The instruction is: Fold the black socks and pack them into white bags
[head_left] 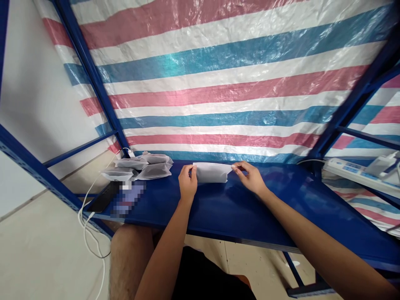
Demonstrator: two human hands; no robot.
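A white paper piece (212, 173), folded like a small bag or envelope, is held up over the blue shelf between both hands. My left hand (188, 183) pinches its left upper edge, thumb in front. At its upper right corner, the fingertips of my right hand (248, 175) are closed on the paper. Off to the left, several similar white paper bags (154, 171) lie in a loose group, partly on top of one another.
The blue metal shelf (250, 212) spans the front. A black phone (104, 196) lies at its left end beside a blurred patch, with a white cable (83, 223) hanging down. A power strip (353, 168) sits at the right. Striped plastic sheeting (218, 96) covers the back.
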